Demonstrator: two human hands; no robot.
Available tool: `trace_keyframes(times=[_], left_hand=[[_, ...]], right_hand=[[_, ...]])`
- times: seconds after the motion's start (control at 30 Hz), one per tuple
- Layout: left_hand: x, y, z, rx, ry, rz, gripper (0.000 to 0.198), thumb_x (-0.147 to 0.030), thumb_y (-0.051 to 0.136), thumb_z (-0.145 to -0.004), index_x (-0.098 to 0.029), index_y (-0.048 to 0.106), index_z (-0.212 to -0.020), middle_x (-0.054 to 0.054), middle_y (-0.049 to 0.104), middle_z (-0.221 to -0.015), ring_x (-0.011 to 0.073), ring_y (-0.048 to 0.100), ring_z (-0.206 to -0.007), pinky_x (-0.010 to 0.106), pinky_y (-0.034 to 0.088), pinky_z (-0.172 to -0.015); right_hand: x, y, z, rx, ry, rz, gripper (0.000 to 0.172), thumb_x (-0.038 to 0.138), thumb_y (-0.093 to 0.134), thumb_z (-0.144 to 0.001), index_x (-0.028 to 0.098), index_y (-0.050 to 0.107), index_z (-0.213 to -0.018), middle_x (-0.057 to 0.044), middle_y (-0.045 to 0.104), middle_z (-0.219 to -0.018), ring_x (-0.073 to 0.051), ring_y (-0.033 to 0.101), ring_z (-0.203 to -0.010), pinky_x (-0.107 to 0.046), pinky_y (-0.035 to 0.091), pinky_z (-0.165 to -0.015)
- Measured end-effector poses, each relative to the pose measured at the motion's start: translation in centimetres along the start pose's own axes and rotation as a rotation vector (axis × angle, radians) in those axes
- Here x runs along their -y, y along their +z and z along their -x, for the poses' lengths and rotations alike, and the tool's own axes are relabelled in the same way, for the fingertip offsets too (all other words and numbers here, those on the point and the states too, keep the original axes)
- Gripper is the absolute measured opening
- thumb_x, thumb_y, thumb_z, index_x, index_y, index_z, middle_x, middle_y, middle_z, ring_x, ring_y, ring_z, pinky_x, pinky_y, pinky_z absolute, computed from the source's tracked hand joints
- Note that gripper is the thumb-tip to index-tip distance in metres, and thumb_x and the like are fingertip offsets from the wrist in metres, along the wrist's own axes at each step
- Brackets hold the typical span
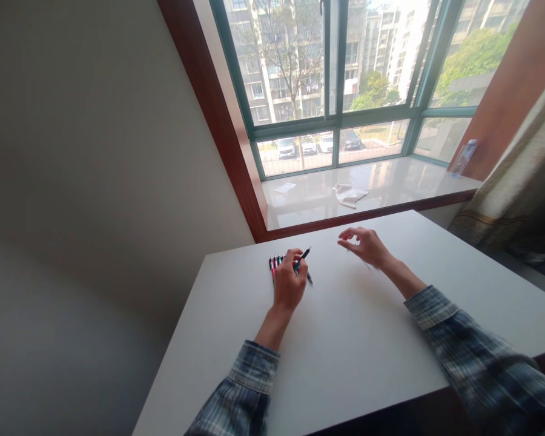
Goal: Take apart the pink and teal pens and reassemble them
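White table [345, 339]: left hand [289, 284] pinches a pen [302, 258] over other pens [276, 261], print unreadable; right hand [366, 245] hovers, loosely curled.

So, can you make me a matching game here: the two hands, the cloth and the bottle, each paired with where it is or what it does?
1 left hand
2 right hand
3 cloth
4 bottle

A lying midway along the window sill
B holding a pen over the bunch of pens
C at the sill's right end
D raised over the table, fingers curled

Pairs: 1-B, 2-D, 3-A, 4-C
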State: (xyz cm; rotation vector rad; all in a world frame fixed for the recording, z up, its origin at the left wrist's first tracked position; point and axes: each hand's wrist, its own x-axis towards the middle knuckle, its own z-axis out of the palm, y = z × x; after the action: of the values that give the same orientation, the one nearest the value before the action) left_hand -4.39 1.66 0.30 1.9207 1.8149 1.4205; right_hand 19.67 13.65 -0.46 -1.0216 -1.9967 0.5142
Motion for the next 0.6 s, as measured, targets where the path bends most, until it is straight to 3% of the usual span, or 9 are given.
trace_keyframes(times=[0.1, 0.23, 0.37, 0.6], left_hand=[[-0.3, -0.3, -0.1, -0.016, 0.011, -0.010, 0.008, -0.023, 0.056, -0.093, -0.024, 0.059, -0.101, -0.001, 0.071, -0.086, 0.0174, 0.068, -0.071, 0.029, 0.053, -0.070], [-0.9, -0.7, -0.4, 0.006, 0.071, -0.001, 0.004, -0.022, 0.058, -0.093, -0.024, 0.058, -0.097, -0.001, 0.069, -0.086, 0.0172, 0.069, -0.075, 0.030, 0.054, -0.074], [-1.4, -0.6, -0.2, 0.102, 0.152, 0.059, 0.003, -0.022, 0.059, -0.094, -0.024, 0.059, -0.096, 0.000, 0.070, -0.088, 0.0167, 0.069, -0.079, 0.029, 0.054, -0.075], [-1.3, -0.1, 0.3, 0.172, 0.196, 0.067, 0.006, -0.022, 0.064, -0.093, -0.024, 0.064, -0.099, -0.001, 0.072, -0.085, 0.0151, 0.066, -0.072, 0.027, 0.053, -0.069]], right_hand=[[3.5, 1.5, 0.7, 0.063, -0.037, -0.128, 0.034, 0.056, 0.069, -0.087, 0.024, 0.066, -0.078, -0.002, 0.067, -0.075, -0.019, 0.058, -0.071, -0.032, 0.042, -0.066], [6.4, 4.0, 1.7, 0.152, 0.044, -0.306, 0.055, 0.065, 0.060, -0.089, 0.021, 0.046, -0.059, 0.004, 0.042, -0.057, -0.013, 0.035, -0.056, -0.029, 0.025, -0.054], [6.8, 5.2, 2.1, 0.165, 0.170, -0.459, 0.064, 0.072, 0.055, -0.088, 0.022, 0.032, -0.055, 0.005, 0.027, -0.057, -0.012, 0.022, -0.056, -0.030, 0.016, -0.053], [6.7, 5.6, 2.3, 0.179, 0.180, -0.525, 0.063, 0.070, 0.064, -0.083, 0.022, 0.036, -0.054, 0.005, 0.026, -0.057, -0.011, 0.022, -0.056, -0.029, 0.016, -0.054]])
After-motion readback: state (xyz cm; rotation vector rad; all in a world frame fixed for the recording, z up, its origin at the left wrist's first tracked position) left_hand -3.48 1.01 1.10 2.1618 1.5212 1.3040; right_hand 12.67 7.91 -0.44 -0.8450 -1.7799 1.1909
